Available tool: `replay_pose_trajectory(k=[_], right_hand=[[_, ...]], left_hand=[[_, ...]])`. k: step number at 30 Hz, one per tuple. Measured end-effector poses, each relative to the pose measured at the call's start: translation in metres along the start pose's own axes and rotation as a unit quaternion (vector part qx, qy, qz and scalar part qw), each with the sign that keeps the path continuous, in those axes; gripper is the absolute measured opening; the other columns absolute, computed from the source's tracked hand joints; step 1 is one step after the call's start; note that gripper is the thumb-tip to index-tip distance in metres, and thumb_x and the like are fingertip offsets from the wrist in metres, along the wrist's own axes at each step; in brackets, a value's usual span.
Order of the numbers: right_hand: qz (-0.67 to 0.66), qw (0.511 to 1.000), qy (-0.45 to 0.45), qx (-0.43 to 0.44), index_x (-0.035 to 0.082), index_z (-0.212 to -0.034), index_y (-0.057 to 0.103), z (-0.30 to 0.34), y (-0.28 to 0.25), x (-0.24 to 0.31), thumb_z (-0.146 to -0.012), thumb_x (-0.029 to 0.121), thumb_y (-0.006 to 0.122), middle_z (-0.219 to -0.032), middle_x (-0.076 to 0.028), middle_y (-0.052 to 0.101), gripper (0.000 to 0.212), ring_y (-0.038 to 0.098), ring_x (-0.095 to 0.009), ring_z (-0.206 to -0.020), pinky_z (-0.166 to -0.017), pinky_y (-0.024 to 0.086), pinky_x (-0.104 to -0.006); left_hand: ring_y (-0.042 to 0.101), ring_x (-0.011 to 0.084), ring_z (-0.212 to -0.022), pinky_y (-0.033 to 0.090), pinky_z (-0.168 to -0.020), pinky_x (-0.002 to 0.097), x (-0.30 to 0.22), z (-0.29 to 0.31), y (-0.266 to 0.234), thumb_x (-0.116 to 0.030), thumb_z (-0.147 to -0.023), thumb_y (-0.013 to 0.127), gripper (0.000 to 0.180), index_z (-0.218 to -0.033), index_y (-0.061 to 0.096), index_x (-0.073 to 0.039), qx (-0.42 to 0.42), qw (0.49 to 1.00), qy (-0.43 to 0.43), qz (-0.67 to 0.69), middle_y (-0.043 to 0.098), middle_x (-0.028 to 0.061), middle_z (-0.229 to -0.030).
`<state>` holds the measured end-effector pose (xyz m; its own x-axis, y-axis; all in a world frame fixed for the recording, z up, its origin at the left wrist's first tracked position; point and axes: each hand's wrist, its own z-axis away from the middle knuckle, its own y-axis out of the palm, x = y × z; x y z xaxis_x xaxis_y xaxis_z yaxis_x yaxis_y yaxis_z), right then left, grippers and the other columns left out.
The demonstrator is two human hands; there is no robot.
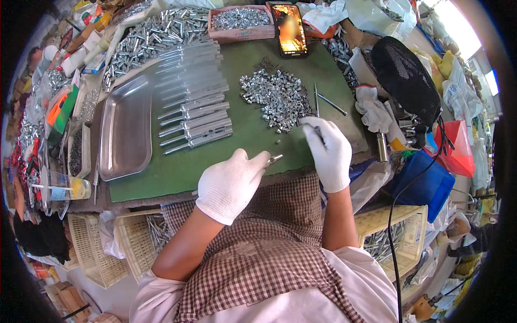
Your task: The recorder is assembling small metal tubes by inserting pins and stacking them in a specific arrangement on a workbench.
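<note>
My left hand (pixel 232 180), in a white knit glove, is closed around a metal tube (pixel 275 159); its slotted-looking end pokes out past the thumb, and a thin bit shows below the wrist side. My gloved right hand (pixel 329 151) is curled with the fingertips at the lower right of a heap of small silver metal sleeves (pixel 274 97). A dark narrow thing lies against its fingers, too hidden to name. One loose sleeve (pixel 278 142) sits between the hands. To the left, a row of silver tubes with thin rods (pixel 207 119) lies side by side on the green mat (pixel 177 180).
A metal tray (pixel 126 129) stands left of the row. Behind are heaped metal cylinders (pixel 161 35), a pink box (pixel 242 35) of small parts and a phone (pixel 291 32). Thin rods (pixel 332 104) lie right of the heap. A plastic cup (pixel 70 188) stands at the left edge.
</note>
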<state>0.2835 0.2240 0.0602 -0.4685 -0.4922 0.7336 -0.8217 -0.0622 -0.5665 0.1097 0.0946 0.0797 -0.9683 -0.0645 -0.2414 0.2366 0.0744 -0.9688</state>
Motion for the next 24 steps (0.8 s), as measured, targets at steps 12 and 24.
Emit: replay_pose_trajectory(k=[12,24], right_hand=[[0.105,0.993,-0.035,0.050,0.015,-0.092,0.071,-0.005,0.017,-0.003,-0.083,0.019,0.076,-0.089,-0.009,0.063,0.011,0.067,-0.032,-0.078,-0.067,0.052,-0.0420],[0.007,0.991,-0.049,0.126,0.009,-0.092,0.074,0.006,-0.001,0.007,-0.082,0.010,0.076,-0.089,-0.009,0.066,0.010,0.066,-0.024,-0.074,-0.068,0.052,-0.0324]], left_hand=[[0.063,0.0265,-0.059,0.053,-0.054,0.0381,0.000,0.003,0.001,-0.027,-0.095,0.064,0.022,-0.117,0.065,-0.026,0.001,1.000,-0.002,0.014,0.056,0.0074,-0.080],[0.063,0.0273,-0.061,0.052,-0.055,0.0390,0.003,0.008,0.006,-0.028,-0.094,0.065,0.026,-0.120,0.067,-0.027,-0.040,0.998,0.023,0.032,0.056,0.0068,-0.080]])
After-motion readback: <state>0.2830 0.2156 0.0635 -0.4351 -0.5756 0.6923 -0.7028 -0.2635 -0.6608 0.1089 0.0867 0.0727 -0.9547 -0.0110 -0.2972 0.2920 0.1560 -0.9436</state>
